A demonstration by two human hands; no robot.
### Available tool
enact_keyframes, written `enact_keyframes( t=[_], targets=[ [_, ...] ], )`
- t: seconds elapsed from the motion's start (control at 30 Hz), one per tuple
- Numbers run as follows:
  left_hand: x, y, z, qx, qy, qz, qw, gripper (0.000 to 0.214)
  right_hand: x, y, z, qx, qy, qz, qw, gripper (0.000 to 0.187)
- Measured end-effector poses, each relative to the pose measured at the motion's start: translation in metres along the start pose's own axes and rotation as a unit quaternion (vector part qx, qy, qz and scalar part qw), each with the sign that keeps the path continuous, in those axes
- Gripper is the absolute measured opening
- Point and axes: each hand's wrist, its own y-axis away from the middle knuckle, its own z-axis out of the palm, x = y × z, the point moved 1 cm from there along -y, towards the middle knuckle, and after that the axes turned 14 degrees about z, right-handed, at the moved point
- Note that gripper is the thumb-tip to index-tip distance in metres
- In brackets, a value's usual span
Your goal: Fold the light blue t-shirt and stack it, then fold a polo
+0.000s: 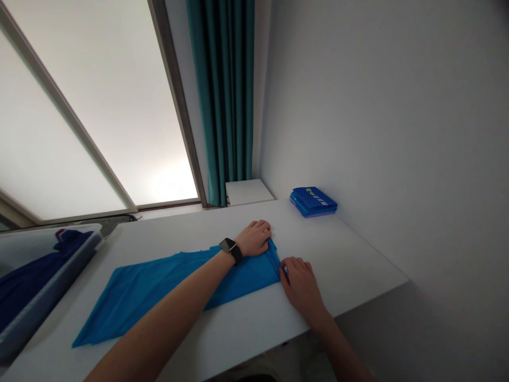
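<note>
A bright blue shirt (147, 289) lies folded lengthwise into a long strip across the white table. My left hand (255, 239), with a dark watch (230, 248) on its wrist, rests over the far corner of the strip's right end, its fingers curled on the fabric. At the near corner of that same end, my right hand (300, 281) pinches the edge between thumb and fingers. Between the two hands the cloth is slightly bunched. My left forearm crosses over the shirt and hides part of its middle.
A stack of folded blue garments (314, 202), printed on top, sits at the table's back right by the wall. At the left stands a clear plastic bin (93, 239) holding dark blue cloth (27, 281). Behind the table (350, 260) are a small white cabinet (248, 192) and teal curtain (226, 95).
</note>
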Motion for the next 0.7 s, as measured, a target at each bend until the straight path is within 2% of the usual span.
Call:
enact_keyframes(
  t=[0.17, 0.37, 0.53, 0.7],
  targets=[
    [-0.002, 0.003, 0.009, -0.017, 0.025, -0.061, 0.998, 0.018, 0.003, 0.0, 0.002, 0.006, 0.027, 0.051, 0.998, 0.019],
    [-0.003, 0.001, 0.018, 0.013, 0.074, -0.098, 0.992, 0.019, 0.004, -0.001, 0.002, 0.012, 0.01, 0.052, 0.999, 0.01],
    [0.007, -0.002, 0.008, 0.023, 0.019, -0.073, 0.997, 0.025, 0.005, -0.003, 0.003, 0.022, 0.001, 0.05, 0.999, 0.013],
    [0.024, -0.001, -0.001, -0.022, 0.081, -0.021, 0.996, 0.028, 0.007, -0.007, 0.005, -0.01, -0.026, 0.044, 0.999, 0.014]
  ],
)
